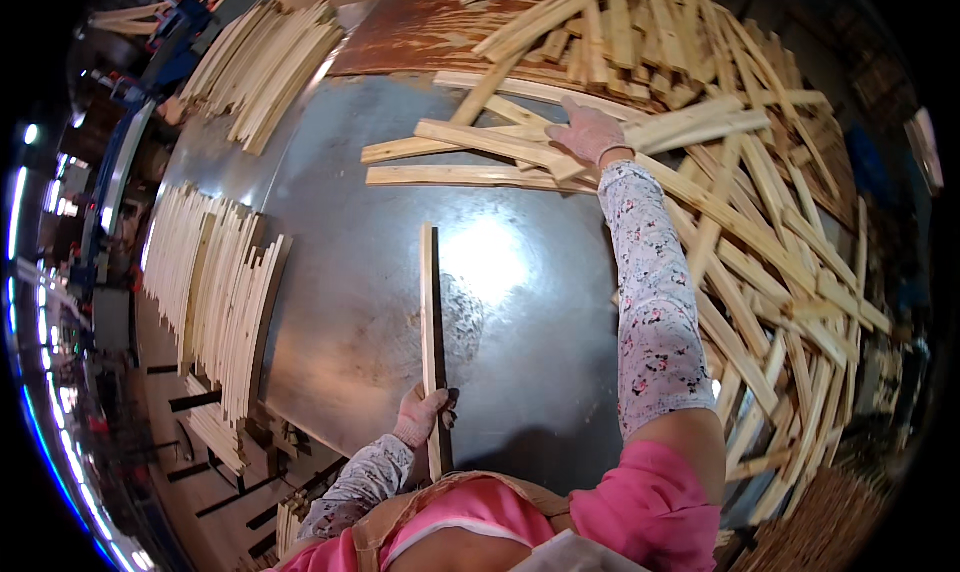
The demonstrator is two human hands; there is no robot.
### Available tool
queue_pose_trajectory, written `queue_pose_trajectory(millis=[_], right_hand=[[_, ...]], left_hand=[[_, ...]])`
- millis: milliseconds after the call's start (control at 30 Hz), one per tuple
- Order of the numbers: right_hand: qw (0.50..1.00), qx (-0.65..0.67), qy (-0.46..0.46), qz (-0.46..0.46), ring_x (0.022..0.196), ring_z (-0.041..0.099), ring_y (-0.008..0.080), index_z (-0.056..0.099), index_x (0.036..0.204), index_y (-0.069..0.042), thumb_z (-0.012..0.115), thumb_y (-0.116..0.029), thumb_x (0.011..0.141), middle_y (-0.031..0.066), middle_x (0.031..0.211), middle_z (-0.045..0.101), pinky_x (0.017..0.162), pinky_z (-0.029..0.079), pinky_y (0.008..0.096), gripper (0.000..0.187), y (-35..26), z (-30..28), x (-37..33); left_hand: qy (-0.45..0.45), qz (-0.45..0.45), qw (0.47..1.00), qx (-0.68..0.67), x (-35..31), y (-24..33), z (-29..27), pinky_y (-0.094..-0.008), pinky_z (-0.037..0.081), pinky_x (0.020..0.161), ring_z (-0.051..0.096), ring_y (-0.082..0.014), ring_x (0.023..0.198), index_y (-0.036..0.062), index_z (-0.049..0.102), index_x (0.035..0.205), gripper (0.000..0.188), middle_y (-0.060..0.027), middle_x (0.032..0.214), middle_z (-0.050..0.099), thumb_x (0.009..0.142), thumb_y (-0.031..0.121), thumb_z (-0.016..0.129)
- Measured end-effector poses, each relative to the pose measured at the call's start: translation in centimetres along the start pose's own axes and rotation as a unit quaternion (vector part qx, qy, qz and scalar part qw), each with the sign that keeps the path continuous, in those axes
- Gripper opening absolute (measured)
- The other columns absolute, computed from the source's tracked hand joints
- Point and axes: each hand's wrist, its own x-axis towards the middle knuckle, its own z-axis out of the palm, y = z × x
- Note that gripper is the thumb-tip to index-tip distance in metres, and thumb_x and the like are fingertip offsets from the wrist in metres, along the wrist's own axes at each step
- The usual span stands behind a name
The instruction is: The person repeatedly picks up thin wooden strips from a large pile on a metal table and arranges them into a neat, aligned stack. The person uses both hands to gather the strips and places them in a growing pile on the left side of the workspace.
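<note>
My left hand (422, 416), in a work glove with dark fingertips, is closed around the lower part of a narrow wooden strip (429, 302). That strip points away from me along the metal tabletop (340, 262). My right arm stretches far forward, and my gloved right hand (590, 134) is over several loose strips at the edge of a jumbled pile. Its fingers look spread, beside a pale strip (500, 144) that passes under the hand. The underside of the palm is hidden. Another strip (460, 176) lies crosswise just nearer to me.
A large heap of wooden strips (740, 232) covers the right and far right. At left, strips lie side by side in a near row (215, 282) and a far row (265, 67). Worn brown board (410, 32) covers the far end. Dark metal bars (240, 497) jut out lower left.
</note>
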Motion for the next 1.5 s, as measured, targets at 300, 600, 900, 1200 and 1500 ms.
queue_pose_trajectory(millis=[300,600,900,1200,1500], right_hand=[[0.989,-0.132,0.025,-0.063,0.112,0.073,0.0369,0.068,0.137,-0.011,0.054,-0.067,0.101,0.02,0.116,0.076,0.096,0.055,0.051,0.068,-3.8,5.6,-9.5],[0.997,0.019,0.019,-0.067,0.12,0.063,0.0346,0.061,0.146,-0.009,0.075,-0.036,0.092,0.0115,0.12,0.072,0.108,0.049,0.0496,0.062,-9.1,15.4,-42.4],[0.94,-0.029,0.153,0.304,0.126,0.062,0.0423,0.054,0.152,-0.009,0.077,-0.036,0.09,0.0203,0.136,0.066,0.103,0.054,0.0538,0.072,-7.7,16.6,-51.0],[0.65,0.689,0.05,0.317,0.098,0.074,0.0188,0.067,0.136,0.002,0.062,-0.034,0.107,0.016,0.119,0.075,0.087,0.061,0.0327,0.046,-25.9,18.5,-47.0],[0.973,0.221,0.07,0.023,0.119,0.067,0.0422,0.066,0.137,-0.007,0.065,-0.035,0.098,0.0223,0.126,0.071,0.103,0.054,0.0472,0.048,-36.9,22.7,-44.0]], left_hand=[[0.104,0.014,0.993,-0.049,5.3,6.8,-0.6,-0.0333,0.051,0.051,0.059,-0.0168,0.053,0.0067,0.07,0.094,0.03,-0.0046,0.074,0.066,0.104,0.035,0.066],[0.132,0.081,0.981,-0.113,10.2,8.1,-5.4,-0.0313,0.053,0.047,0.056,-0.0149,0.052,0.0041,0.067,0.112,0.057,-0.0057,0.075,0.066,0.104,0.06,0.065],[0.146,0.194,0.948,0.206,6.5,7.5,-17.7,-0.0419,0.059,0.084,0.069,-0.0275,0.088,-0.0003,0.071,0.116,0.056,-0.0128,0.096,0.073,0.1,0.054,0.072],[0.305,0.142,0.55,0.764,-3.6,12.3,-42.0,-0.0588,0.01,0.134,0.023,-0.0373,0.163,0.0104,0.032,0.171,0.091,-0.0196,0.175,0.031,0.101,0.058,0.065],[0.065,0.24,0.845,0.473,-5.0,11.8,-24.8,-0.0533,0.054,0.103,0.072,-0.0415,0.109,-0.0033,0.07,0.133,0.071,-0.0282,0.111,0.075,0.098,0.058,0.061]])
